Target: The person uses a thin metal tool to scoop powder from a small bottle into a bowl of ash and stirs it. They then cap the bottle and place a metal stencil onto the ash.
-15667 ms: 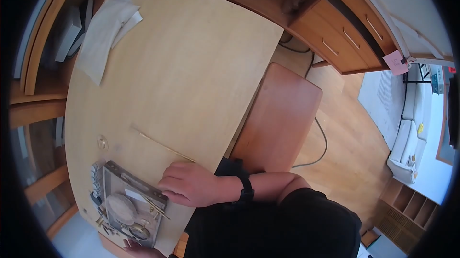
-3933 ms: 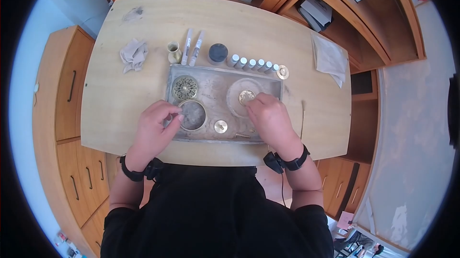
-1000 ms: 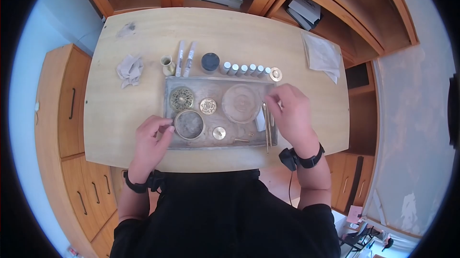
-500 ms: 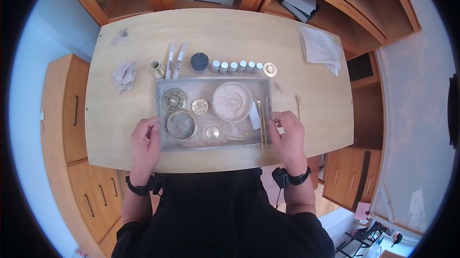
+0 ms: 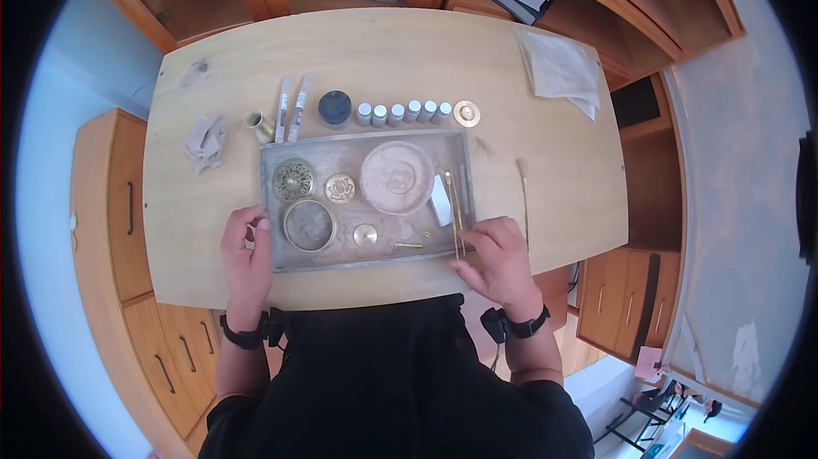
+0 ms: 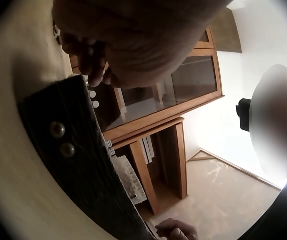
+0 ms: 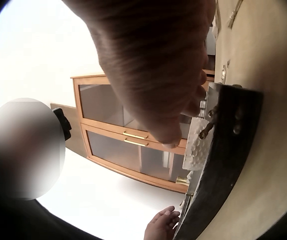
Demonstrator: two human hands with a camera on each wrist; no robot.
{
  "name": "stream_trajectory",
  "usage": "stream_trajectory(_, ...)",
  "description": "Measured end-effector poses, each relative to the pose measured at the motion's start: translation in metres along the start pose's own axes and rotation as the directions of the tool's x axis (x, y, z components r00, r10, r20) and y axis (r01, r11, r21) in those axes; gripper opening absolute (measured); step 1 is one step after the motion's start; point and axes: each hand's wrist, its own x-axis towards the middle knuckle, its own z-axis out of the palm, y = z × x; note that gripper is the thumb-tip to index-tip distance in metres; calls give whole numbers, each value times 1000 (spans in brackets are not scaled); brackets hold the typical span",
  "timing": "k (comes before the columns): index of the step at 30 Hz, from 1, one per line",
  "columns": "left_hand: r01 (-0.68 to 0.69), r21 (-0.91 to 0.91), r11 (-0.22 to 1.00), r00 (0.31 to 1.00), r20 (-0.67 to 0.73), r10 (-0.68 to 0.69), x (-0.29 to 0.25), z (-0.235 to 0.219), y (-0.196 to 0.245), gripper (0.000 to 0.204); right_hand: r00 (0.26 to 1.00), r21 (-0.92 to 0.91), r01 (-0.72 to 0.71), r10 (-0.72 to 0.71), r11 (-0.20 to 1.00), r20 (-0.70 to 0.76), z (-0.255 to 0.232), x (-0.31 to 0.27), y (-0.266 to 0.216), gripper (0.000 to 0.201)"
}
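My right hand (image 5: pixel 498 261) is at the front right corner of the grey tray (image 5: pixel 366 266). Its thumb and fingers are spread around the lower ends of two thin brass rods (image 5: pixel 455 212), without a visible pinch. Beside the tray's left edge rests my left hand (image 5: pixel 247 254), fingers loosely bent and holding nothing. Within the tray sit a pale round dish (image 5: pixel 396 178) bearing a stamped pattern, a patterned brass disc (image 5: pixel 340 189), an openwork brass lid (image 5: pixel 294 179), a brass bowl (image 5: pixel 309 225) of grey powder, a small knobbed brass piece (image 5: pixel 365 236) and a white card (image 5: pixel 440 200).
Behind the tray stand a brass vase (image 5: pixel 259 126), two labelled tubes (image 5: pixel 291 108), a dark round jar (image 5: pixel 335 107), several silver-capped vials (image 5: pixel 397 115) and a brass disc (image 5: pixel 466 113). A brush (image 5: pixel 523 195) lies right, crumpled cloth (image 5: pixel 204 144) left.
Earlier my right fingers were over the stamped dish with the patterned brass disc, which then lay in the tray. Since then the right hand has come down to the brass rods. Left hand stayed by the tray.
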Motion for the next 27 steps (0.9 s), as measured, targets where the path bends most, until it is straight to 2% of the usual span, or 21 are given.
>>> stream_trajectory(6, -35, -9, 999, 999, -4, 35, 1, 2, 3, 17, 993, 59, 43, -49, 997, 108, -3, -4, -2, 49)
stream_trajectory(12, -79, -3, 997, 997, -5, 79, 1, 3, 3, 19, 988, 56, 52, -60, 997, 143, -3, -5, -4, 49)
stream_trajectory(15, -96, 0, 995, 995, -8, 96, 1, 3, 3, 19, 991, 43, 63, -67, 997, 116, -1, -5, -5, 50)
stream_trajectory(24, -115, 15, 993, 993, -14, 115, -2, 3, 5, 16, 987, 22, 148, -149, 989, 63, 2, -6, -3, 38)
stream_trajectory(27, -125, 11, 992, 992, -20, 125, -2, 3, 5, 16, 984, -2, 177, -177, 984, -24, 5, -9, -1, 36)
